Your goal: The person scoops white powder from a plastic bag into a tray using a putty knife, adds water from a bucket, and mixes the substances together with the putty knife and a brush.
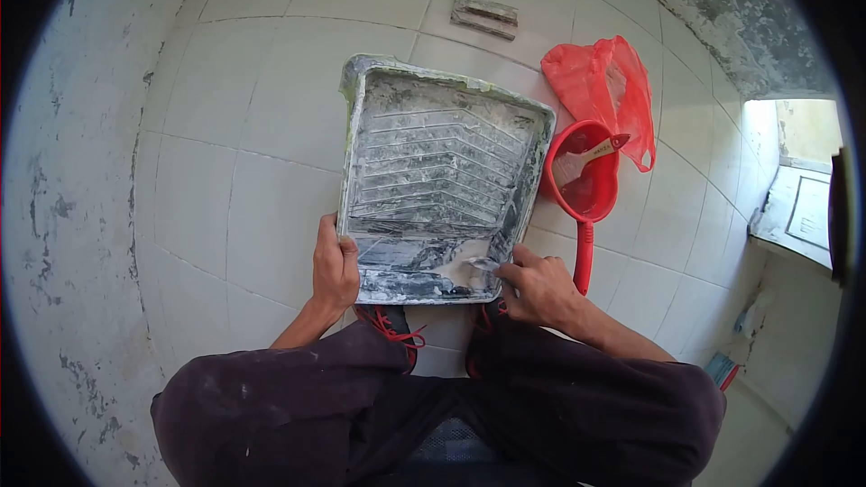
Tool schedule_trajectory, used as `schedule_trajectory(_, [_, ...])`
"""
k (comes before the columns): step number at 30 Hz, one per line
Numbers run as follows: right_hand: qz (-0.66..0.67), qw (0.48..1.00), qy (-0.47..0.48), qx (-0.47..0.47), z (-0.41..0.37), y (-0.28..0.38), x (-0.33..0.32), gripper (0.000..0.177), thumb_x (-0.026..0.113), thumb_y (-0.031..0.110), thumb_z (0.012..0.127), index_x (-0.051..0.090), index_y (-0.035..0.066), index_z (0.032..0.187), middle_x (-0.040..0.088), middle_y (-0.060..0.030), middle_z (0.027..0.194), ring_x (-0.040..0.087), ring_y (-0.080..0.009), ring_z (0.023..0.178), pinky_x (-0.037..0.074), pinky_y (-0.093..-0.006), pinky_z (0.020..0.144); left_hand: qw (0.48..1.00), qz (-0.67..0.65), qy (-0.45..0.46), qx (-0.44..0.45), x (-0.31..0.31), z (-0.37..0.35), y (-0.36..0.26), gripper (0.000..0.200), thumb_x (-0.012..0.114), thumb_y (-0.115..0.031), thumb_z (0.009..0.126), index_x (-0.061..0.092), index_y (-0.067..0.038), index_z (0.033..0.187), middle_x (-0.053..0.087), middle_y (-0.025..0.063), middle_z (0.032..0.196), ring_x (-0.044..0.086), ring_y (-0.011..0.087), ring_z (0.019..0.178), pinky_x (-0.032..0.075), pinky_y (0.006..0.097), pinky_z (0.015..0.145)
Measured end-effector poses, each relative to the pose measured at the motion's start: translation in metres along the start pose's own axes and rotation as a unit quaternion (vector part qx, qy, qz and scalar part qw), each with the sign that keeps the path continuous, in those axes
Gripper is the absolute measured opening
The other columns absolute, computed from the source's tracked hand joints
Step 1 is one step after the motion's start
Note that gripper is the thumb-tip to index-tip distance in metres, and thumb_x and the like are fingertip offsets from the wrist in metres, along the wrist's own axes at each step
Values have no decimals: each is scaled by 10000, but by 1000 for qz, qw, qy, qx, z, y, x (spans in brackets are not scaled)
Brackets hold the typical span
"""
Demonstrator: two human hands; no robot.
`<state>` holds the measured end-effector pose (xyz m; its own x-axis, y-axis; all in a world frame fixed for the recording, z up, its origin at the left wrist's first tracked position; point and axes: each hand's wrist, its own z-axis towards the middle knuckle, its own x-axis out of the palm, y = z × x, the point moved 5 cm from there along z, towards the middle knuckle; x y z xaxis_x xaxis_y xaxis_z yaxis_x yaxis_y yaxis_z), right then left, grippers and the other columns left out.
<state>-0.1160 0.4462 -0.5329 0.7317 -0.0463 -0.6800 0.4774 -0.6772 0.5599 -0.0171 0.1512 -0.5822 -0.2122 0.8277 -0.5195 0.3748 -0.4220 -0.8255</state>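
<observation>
Tiles of a pale floor (271, 126) carry a plaster-caked paint tray (442, 153) that lies flat just ahead of the crouching person's knees. A red plastic bag (604, 81) and a red scoop (586, 189) sit just beside its right rim. The left hand (335, 269) is clamped over the tray's near-left corner, thumb on top. The right hand (538, 287) is closed around a scraper (484, 264) whose blade rests in the tray's deep end. A hard push could probably skid the light tray across the smooth tiles, or skip the blade off a crust toward the left fingers. The scraper's handle is buried in the fist, and the small grey block (485, 15) farther off is hard to identify.
</observation>
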Motion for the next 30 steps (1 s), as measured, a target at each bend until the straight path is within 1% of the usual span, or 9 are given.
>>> schedule_trajectory(3, [-14, 999, -14, -31, -5, 0, 19, 183, 675, 98, 750, 724, 6, 901, 623, -218, 936, 677, -433, 706, 569, -526, 642, 999, -4, -9, 35, 0, 3, -4, 347, 422, -127, 1048, 466, 67, 1333, 605, 253, 1020, 603, 350, 866, 482, 431, 833])
schedule_trajectory(4, [-22, 998, -14, -64, -6, 1, 29, 191, 677, 99, 746, 727, 8, 906, 626, -219, 942, 678, -433, 708, 572, -524, 642, 1000, 0, 5, 2, -1, 2, -3, 349, 423, -135, 1052, 465, 66, 1335, 607, 261, 1040, 607, 364, 885, 480, 437, 844])
schedule_trajectory(6, [-23, 998, -14, -61, -6, 7, 16, 189, 671, 92, 738, 726, 7, 897, 631, -219, 940, 681, -428, 717, 571, -525, 637, 999, 5, 20, -33, 0, 1, 1, 351, 424, -142, 1056, 464, 65, 1336, 609, 268, 1060, 611, 378, 904, 478, 442, 856])
schedule_trajectory(8, [4, 1000, 5, 6, -3, 9, -4, 224, 687, 98, 765, 763, 35, 966, 618, -159, 885, 670, -389, 727, 556, -502, 643, 1000, 0, -1, 10, -1, 0, 0, 354, 425, -128, 1047, 464, 67, 1340, 606, 276, 1074, 611, 388, 908, 480, 435, 852])
schedule_trajectory(12, [-9, 1000, 29, -9, 0, -1, 15, 221, 694, 100, 762, 781, 45, 958, 623, -162, 876, 671, -385, 727, 556, -491, 660, 1000, -10, -2, 9, -1, 2, -3, 358, 428, -117, 1038, 466, 68, 1342, 606, 275, 1067, 610, 382, 900, 481, 433, 850])
schedule_trajectory(14, [22, 1000, -8, -13, 7, -2, 16, 177, 648, 69, 742, 742, 4, 877, 631, -226, 887, 675, -443, 721, 561, -535, 663, 1000, -9, 14, -15, -1, 1, -1, 356, 427, -116, 1041, 467, 66, 1344, 608, 273, 1072, 608, 386, 898, 483, 433, 850])
schedule_trajectory(17, [33, 999, -35, 8, 7, 0, -5, 181, 646, 66, 750, 746, 6, 889, 629, -229, 888, 672, -449, 717, 554, -543, 665, 1000, -1, -2, 3, 0, 1, 3, 358, 430, -109, 1037, 471, 65, 1346, 609, 257, 1059, 601, 349, 862, 485, 419, 831])
schedule_trajectory(27, [37, 999, 9, -11, 2, 4, 10, 205, 647, 84, 751, 753, 0, 905, 639, -245, 905, 673, -463, 721, 558, -548, 690, 999, -15, 13, -30, 0, 1, 0, 350, 427, -121, 1046, 471, 66, 1338, 608, 266, 1068, 598, 377, 903, 479, 420, 864])
schedule_trajectory(30, [20, 999, 25, 17, 4, 1, 11, 257, 684, 112, 755, 785, 41, 980, 642, -181, 880, 677, -406, 743, 559, -516, 701, 1000, -15, 0, -3, 1, 0, 4, 351, 423, -131, 1051, 473, 63, 1339, 610, 269, 1075, 602, 377, 925, 476, 419, 878])
